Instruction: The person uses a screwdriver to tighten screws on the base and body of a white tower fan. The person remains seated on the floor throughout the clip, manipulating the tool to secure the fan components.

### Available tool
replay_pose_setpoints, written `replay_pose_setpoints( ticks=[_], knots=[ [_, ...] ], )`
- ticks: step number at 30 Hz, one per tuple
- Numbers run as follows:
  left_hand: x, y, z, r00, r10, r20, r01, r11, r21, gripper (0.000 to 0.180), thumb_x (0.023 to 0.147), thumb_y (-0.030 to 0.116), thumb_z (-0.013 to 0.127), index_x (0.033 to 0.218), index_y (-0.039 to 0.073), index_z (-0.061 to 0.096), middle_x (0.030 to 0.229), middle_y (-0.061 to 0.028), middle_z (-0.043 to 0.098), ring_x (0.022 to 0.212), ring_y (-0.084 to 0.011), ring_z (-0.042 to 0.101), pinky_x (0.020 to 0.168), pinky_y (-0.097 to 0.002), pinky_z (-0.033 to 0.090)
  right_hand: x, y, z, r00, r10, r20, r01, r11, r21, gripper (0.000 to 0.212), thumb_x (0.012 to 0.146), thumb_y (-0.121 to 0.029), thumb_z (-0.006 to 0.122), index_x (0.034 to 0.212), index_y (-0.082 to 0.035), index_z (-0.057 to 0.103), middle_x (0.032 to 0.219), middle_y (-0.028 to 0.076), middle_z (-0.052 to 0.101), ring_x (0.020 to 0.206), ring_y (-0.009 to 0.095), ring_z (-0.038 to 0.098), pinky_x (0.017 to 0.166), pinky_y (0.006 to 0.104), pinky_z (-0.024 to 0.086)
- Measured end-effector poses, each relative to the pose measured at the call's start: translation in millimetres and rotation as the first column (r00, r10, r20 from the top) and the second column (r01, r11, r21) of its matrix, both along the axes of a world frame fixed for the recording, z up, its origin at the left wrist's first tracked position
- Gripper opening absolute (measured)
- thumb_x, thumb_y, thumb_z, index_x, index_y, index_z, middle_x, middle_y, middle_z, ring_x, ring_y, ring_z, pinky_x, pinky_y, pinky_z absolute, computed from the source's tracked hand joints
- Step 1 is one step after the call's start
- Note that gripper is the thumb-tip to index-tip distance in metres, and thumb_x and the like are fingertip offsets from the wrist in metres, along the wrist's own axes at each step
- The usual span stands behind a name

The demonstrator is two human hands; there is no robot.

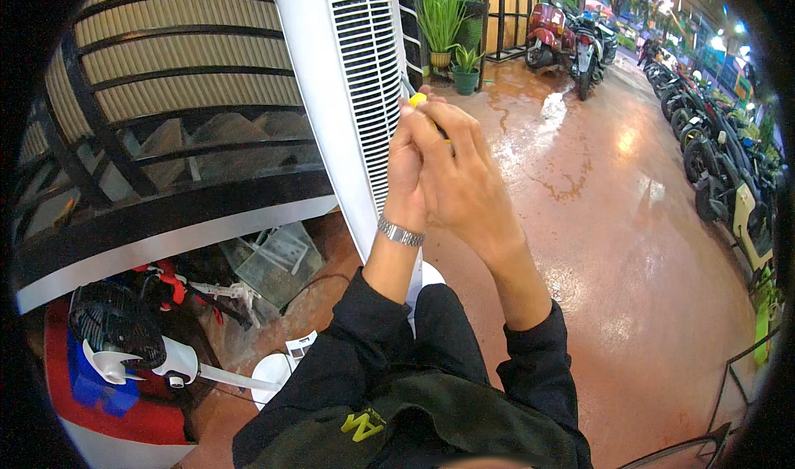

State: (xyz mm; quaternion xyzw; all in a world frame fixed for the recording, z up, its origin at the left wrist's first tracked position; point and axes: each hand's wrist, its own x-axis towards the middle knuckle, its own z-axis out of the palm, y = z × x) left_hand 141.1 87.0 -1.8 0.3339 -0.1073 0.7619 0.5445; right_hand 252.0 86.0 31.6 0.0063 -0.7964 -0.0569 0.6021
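Before me stands a tall white tower fan (319,38) with a black-slotted grille. Both my hands meet at the right edge of its grille. A screwdriver with a yellow handle (417,100) pokes out between my fingers, its thin shaft pointing at the fan's side; the tip's contact is hard to see. My right hand (468,183) is closed around the handle, most of which it hides. My left hand (404,175), with a metal-band watch (401,232) at its wrist, is closed against the same handle and lies close to the grille.
A pedestal fan (178,361) with exposed white blades lies tilted at lower left, near a clear bin (277,262). Slatted panels with black bars (190,30) rise on the left. Potted plants (465,78) and parked motorcycles (586,50) stand farther off on the wet reddish floor (613,303).
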Motion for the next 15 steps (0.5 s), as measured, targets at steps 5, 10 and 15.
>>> replay_pose_setpoints(
  ticks=[5,10,15],
  knots=[
    [-5,4,-1,0.978,-0.210,-0.009,0.210,0.975,0.073,0.039,0.099,0.039,0.047,0.123,0.009,0.053,0.119,-0.0112,0.059,0.114,-0.0178,0.055,0.101,-0.0346,0.045,13,-9,4,0.975,-0.093,0.201,0.137,0.966,-0.219,0.043,0.078,-0.006,0.060,0.120,-0.003,0.054,0.118,0.016,0.051,0.105,0.034,0.050,0.089,0.0399,0.047],
    [-2,-4,3,0.994,-0.078,0.073,0.076,0.997,0.032,0.036,0.102,0.032,0.039,0.124,0.008,0.053,0.124,-0.0113,0.058,0.118,-0.0181,0.052,0.105,-0.0375,0.041,3,-12,7,0.994,-0.108,-0.033,0.108,0.994,-0.011,0.039,0.081,-0.010,0.065,0.117,-0.003,0.053,0.112,0.014,0.052,0.098,0.033,0.054,0.081,0.0387,0.049],
    [-10,11,-2,0.980,-0.195,0.044,0.190,0.976,0.102,0.035,0.101,0.032,0.041,0.119,0.005,0.055,0.117,-0.0104,0.060,0.111,-0.0180,0.056,0.099,-0.0367,0.045,2,0,-8,0.987,-0.113,0.114,0.121,0.990,-0.066,0.048,0.079,-0.010,0.068,0.121,0.000,0.048,0.113,0.014,0.052,0.100,0.033,0.055,0.083,0.0388,0.049]
  ],
)
